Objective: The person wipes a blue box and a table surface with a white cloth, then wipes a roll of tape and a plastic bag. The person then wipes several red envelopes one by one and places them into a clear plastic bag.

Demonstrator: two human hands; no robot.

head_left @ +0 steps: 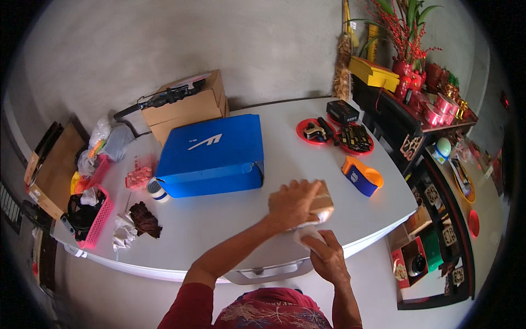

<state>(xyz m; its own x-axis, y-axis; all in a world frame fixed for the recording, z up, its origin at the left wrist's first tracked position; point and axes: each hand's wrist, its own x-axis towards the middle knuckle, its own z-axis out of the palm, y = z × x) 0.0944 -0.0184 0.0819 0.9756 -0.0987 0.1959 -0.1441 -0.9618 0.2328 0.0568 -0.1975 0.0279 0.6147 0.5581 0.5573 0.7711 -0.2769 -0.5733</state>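
At the table's front edge, a small brown cardboard box with a shiny, pale band on its near side sits under my left hand. The fingers of that hand are bent over the box's left and far sides, gripping it. Close to its near corner, my right hand pinches a soft-looking white piece, perhaps cloth or tissue; its exact kind is unclear. To the right of the box lies an orange and dark blue band-like loop. A large blue box stands to the left of my hands.
Two red plates with small dark items and a black box stand at the far right. Behind the blue box is a brown carton. Pink baskets, a white-and-dark roll and crumpled brown cloth lie left.
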